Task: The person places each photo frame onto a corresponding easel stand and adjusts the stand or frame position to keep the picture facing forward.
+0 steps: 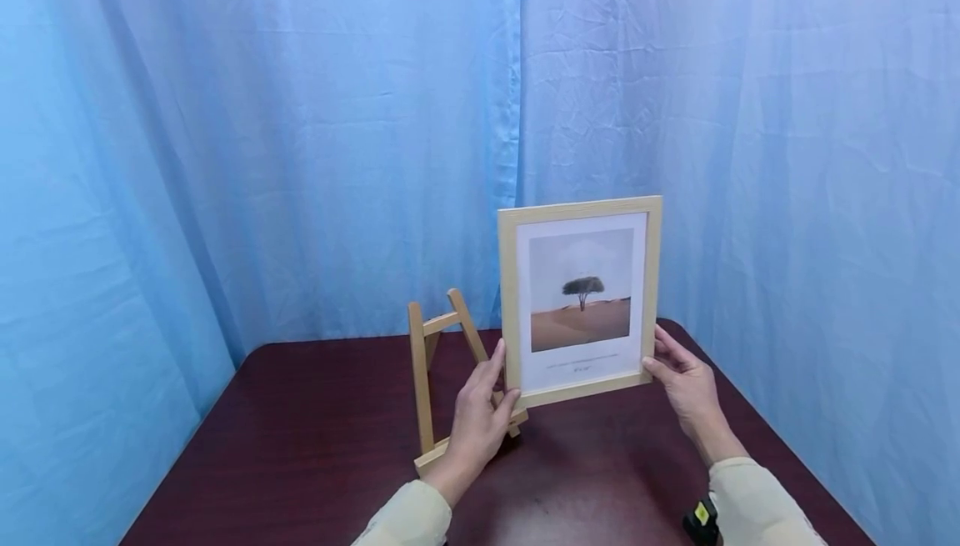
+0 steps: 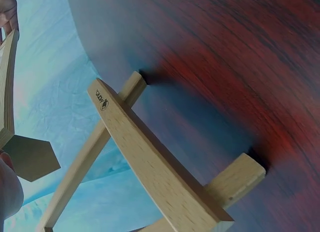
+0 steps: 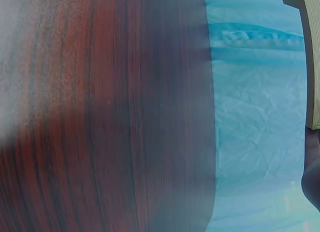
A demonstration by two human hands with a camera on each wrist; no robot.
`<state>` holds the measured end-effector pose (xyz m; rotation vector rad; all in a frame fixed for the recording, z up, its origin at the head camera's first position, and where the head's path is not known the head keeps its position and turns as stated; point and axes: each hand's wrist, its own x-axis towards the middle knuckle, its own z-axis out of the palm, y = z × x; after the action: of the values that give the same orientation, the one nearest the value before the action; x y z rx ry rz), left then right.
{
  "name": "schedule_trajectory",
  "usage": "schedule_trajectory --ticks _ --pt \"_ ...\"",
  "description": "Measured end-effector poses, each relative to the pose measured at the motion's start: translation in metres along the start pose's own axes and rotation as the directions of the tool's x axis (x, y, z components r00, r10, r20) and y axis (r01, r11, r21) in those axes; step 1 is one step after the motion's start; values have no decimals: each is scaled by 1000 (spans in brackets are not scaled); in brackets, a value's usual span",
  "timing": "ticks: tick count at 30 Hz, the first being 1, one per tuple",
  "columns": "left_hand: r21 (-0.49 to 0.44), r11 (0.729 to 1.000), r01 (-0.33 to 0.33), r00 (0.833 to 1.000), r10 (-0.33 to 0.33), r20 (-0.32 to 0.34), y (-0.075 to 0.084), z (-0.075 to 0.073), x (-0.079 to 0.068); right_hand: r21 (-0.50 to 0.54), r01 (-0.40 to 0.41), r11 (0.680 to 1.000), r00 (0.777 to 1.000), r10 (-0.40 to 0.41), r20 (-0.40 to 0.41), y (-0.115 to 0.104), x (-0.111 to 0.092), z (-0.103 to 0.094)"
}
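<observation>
A light wooden picture frame (image 1: 581, 300) with a print of a lone tree is held up above the table by both hands. My left hand (image 1: 480, 408) grips its lower left corner, thumb in front. At the lower right edge, my right hand (image 1: 686, 383) pinches the frame with the thumb in front and fingers behind. A small wooden easel (image 1: 422, 379) stands on the table left of the frame, partly hidden behind the left hand and forearm. In the left wrist view the easel's ledge (image 2: 155, 157) shows close up, with a printed logo at one end.
The dark red wood-grain table (image 1: 315, 429) has rounded far corners. Light blue curtains (image 1: 337, 154) hang behind it and along both sides. A black device with a yellow patch (image 1: 702, 514) sits at the right wrist.
</observation>
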<state>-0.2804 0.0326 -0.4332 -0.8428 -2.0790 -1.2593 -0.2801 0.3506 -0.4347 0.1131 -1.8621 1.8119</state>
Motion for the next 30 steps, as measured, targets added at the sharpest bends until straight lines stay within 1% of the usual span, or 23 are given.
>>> schedule_trajectory --ticks 4,9,15,20,25,30 --pt "-4 1000 -10 1000 10 -13 -3 -3 -2 -1 7 1000 1000 -7 6 2 0 5" --pt "17 1000 -15 999 15 -30 -4 -6 -5 4 -4 1000 1000 4 7 3 2 11" --pt "56 998 4 1000 -4 -17 -3 -9 -9 -3 6 1000 1000 -6 24 4 3 16" --pt "62 998 32 999 -32 -2 8 -14 -12 -17 -9 1000 999 10 38 2 4 17" --pt "65 998 17 1000 -17 -5 18 -16 -13 -5 -49 999 998 49 37 0 3 18" --pt "90 996 29 999 -27 -20 24 -19 -15 29 -48 998 997 47 64 -1 4 20"
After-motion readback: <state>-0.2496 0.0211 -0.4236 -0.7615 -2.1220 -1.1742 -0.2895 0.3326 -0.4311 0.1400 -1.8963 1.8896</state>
